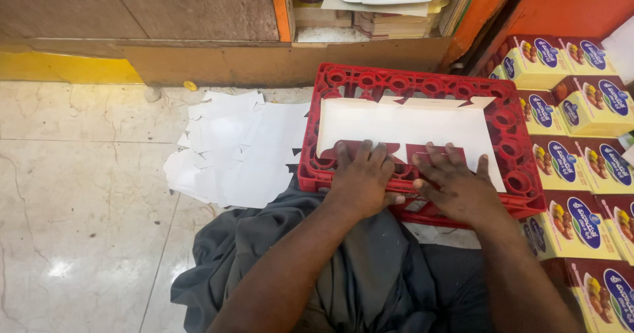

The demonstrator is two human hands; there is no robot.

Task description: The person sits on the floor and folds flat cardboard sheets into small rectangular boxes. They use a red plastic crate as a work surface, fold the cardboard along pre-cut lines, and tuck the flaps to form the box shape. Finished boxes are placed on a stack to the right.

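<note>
- Currently I see the flat box blank (403,127) lying white side up on the red crate (508,118), long axis running left-right, flaps toward the wall.
- My left hand (362,178) and right hand (456,184) press spread fingers on its red near flaps.
- Bare floor (72,194) opens left; stacked cartons (581,102) crowd the right edge.

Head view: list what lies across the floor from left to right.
Pile of flat white card sheets → left hand → right hand, both pressing a card blank on the red crate → stacked printed boxes.

stack of flat white blanks (231,151), finished yellow-maroon boxes (581,168)
</note>
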